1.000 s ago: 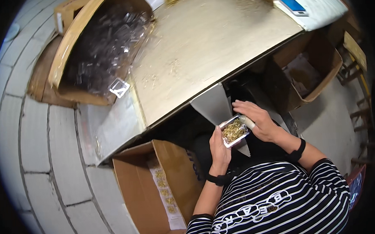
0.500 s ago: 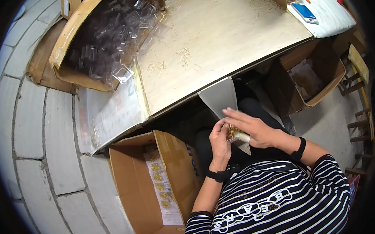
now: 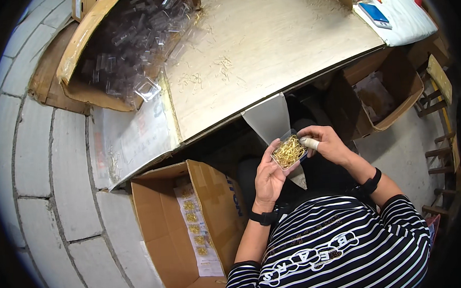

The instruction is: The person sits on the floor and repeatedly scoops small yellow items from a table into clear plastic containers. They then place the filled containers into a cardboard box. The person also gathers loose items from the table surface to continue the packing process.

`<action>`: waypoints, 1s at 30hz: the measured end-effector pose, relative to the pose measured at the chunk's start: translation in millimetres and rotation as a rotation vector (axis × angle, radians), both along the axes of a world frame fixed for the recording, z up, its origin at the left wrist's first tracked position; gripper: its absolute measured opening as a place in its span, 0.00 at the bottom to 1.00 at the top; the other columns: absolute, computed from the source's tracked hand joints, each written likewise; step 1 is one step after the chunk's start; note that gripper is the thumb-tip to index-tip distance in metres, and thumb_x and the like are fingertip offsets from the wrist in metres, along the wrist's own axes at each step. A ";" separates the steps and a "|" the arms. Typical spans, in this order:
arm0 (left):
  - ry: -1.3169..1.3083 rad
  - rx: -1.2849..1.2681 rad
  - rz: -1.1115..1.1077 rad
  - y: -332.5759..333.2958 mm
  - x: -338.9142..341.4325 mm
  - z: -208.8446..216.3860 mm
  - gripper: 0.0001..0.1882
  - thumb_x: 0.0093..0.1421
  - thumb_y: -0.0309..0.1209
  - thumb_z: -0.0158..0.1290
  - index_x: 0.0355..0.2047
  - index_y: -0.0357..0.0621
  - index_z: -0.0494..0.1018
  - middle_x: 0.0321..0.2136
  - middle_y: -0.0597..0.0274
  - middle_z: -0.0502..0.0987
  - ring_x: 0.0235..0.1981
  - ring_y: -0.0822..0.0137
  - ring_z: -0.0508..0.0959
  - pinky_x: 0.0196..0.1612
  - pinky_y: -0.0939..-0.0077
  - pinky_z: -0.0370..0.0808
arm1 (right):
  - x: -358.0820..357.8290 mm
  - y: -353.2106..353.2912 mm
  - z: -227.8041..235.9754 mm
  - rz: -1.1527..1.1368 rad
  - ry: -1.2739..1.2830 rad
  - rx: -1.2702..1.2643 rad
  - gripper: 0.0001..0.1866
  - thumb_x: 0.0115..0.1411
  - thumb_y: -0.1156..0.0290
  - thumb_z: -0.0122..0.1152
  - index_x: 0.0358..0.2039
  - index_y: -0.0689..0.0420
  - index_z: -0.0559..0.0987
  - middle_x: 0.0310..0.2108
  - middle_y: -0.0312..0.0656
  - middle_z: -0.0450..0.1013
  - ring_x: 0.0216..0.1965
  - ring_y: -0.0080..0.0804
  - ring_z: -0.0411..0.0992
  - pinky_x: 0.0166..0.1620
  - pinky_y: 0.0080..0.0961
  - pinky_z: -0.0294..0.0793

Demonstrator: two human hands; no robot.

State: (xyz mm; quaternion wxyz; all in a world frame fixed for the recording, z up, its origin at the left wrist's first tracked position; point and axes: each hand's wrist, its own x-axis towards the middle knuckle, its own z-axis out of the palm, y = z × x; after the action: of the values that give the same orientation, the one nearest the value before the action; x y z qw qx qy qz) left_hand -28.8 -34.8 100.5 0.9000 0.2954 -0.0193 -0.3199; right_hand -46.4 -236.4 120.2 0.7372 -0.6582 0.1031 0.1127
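A small clear plastic box [image 3: 275,162] full of thin gold-coloured bent wire pieces [image 3: 289,152] rests in my left hand [image 3: 268,179], whose fingers and thumb wrap its left and lower edges. At the box's right edge, my right hand [image 3: 329,144] has its fingers curled in a pinch on the rim. Pale coverings wrap the tips of its thumb or finger. Both hands are above my lap, close to a grey-white flap [image 3: 271,116] that hangs at the table's front edge.
Several clear empty boxes fill a carton [image 3: 89,39] on the table [image 3: 268,55], where loose wire pieces [image 3: 224,67] lie scattered. An open carton [image 3: 162,219] at lower left holds a row of filled boxes. Another carton [image 3: 394,119] stands right; a blue-topped device [image 3: 374,15] lies far right.
The right hand has moved off the top of the box to its right edge, uncovering the wire pieces. The left hand has tilted the box so its contents show.
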 end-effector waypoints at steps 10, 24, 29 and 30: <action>-0.045 0.165 0.051 6.8 1.3 -5.0 0.21 0.68 0.37 0.39 0.55 0.34 0.58 0.51 0.47 0.69 0.50 0.56 0.74 0.47 0.59 0.79 | 10.3 16.2 -3.0 0.028 -0.046 -0.086 0.07 0.58 0.76 0.58 0.37 0.65 0.76 0.25 0.35 0.72 0.22 0.16 0.69 0.25 0.15 0.69; -0.030 0.274 0.233 -4.0 4.0 -12.6 0.23 0.70 0.38 0.33 0.58 0.36 0.60 0.52 0.54 0.69 0.52 0.66 0.70 0.55 0.71 0.68 | 10.6 63.6 11.9 0.287 -0.659 -0.869 0.09 0.49 0.72 0.62 0.31 0.58 0.76 0.29 0.43 0.72 0.29 0.44 0.74 0.29 0.36 0.74; -0.037 0.264 0.213 -1.0 0.5 -11.5 0.24 0.70 0.40 0.34 0.58 0.36 0.60 0.53 0.55 0.68 0.52 0.66 0.70 0.54 0.72 0.69 | 14.5 69.2 13.5 0.375 -0.622 -0.935 0.06 0.49 0.72 0.60 0.27 0.60 0.76 0.28 0.45 0.72 0.28 0.45 0.74 0.29 0.38 0.73; -0.039 0.270 0.219 0.1 0.7 -12.3 0.24 0.70 0.40 0.34 0.58 0.36 0.60 0.52 0.55 0.68 0.52 0.66 0.70 0.54 0.72 0.68 | 15.8 69.1 12.4 0.397 -0.628 -0.947 0.06 0.49 0.72 0.60 0.27 0.60 0.76 0.29 0.45 0.73 0.28 0.45 0.74 0.29 0.38 0.73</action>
State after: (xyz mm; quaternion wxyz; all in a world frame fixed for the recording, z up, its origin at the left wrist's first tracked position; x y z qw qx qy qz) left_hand -28.1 -34.7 88.1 0.8811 0.4200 0.0388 -0.2138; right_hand -30.6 -167.3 132.7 0.3240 -0.9234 -0.2054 -0.0098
